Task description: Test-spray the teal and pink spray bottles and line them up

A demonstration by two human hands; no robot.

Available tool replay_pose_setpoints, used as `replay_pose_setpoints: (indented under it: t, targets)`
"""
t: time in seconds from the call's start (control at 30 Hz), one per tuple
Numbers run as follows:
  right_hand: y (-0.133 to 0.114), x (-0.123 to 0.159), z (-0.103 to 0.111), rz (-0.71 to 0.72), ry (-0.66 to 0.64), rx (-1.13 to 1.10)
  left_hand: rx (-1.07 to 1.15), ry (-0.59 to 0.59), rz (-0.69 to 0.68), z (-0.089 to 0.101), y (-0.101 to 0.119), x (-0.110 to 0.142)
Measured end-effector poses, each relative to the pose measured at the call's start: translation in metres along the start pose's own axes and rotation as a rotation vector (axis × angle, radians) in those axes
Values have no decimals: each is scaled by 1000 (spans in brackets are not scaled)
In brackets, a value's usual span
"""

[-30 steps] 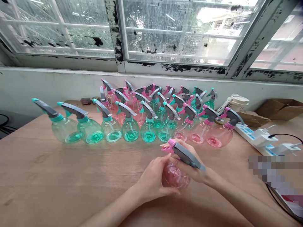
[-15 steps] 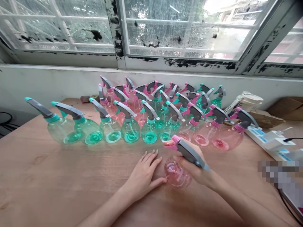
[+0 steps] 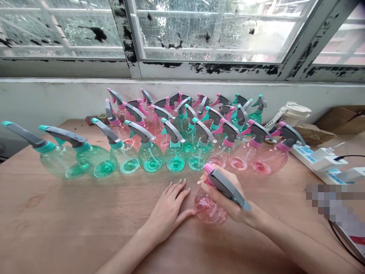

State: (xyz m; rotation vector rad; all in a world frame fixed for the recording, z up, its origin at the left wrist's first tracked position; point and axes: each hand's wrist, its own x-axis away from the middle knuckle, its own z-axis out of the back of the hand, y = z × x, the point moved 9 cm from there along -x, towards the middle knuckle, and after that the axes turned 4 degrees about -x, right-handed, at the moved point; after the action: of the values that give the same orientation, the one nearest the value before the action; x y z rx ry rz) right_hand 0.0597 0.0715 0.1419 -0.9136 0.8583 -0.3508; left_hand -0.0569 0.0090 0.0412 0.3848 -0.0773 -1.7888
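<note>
My right hand (image 3: 228, 199) grips a pink spray bottle (image 3: 209, 209) by its neck, under the grey and pink trigger head (image 3: 226, 186); the bottle stands on the wooden table (image 3: 71, 224). My left hand (image 3: 168, 209) lies flat on the table just left of the bottle, fingers stretched out, thumb near the bottle's base. Behind both hands stand rows of spray bottles: green ones (image 3: 151, 158) to the left and middle, pink ones (image 3: 265, 160) to the right.
A white power strip (image 3: 319, 161) with plugged chargers lies at the right, a black cable (image 3: 339, 243) trailing near the table's right edge. A paper cup (image 3: 293, 114) lies on its side and brown cardboard (image 3: 339, 120) sits at the back right. A windowsill and wall run behind.
My left hand let go of the pink bottle's body and came down flat on the table beside it. My right hand keeps hold of the bottle.
</note>
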Motion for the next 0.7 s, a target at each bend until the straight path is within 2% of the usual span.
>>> replay_pose_setpoints:
  t: [0.27,0.47,0.7]
  targets:
    - [5,5,-2,-7,3,-65,-12,32,27,-2,-3,0]
    - [6,6,-1,29,-6,-59,-92,116,79,0,-10,3]
    - [3,5,-1,50,-37,-77,-120,73,93,-3,-11,2]
